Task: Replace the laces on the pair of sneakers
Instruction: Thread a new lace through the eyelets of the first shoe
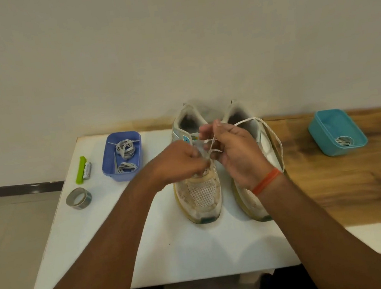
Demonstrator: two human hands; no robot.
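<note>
Two worn white sneakers stand side by side on the white table (100, 241), toes toward me: the left sneaker (200, 196) and the right sneaker (252, 199). My left hand (179, 161) pinches a white lace (273, 133) over the left sneaker's eyelets. My right hand (234, 153) also pinches this lace just beside it. The lace loops out past my right hand and drapes down over the right sneaker's outer side. The eyelets of both sneakers are mostly hidden by my hands.
A purple tub (125, 174) at back left holds coiled grey laces (124, 149). Left of it lie a green-handled tool (81, 169) and a roll of tape (78, 198). A teal tub (321, 136) with a coiled lace sits on the wooden surface (347, 184) at right.
</note>
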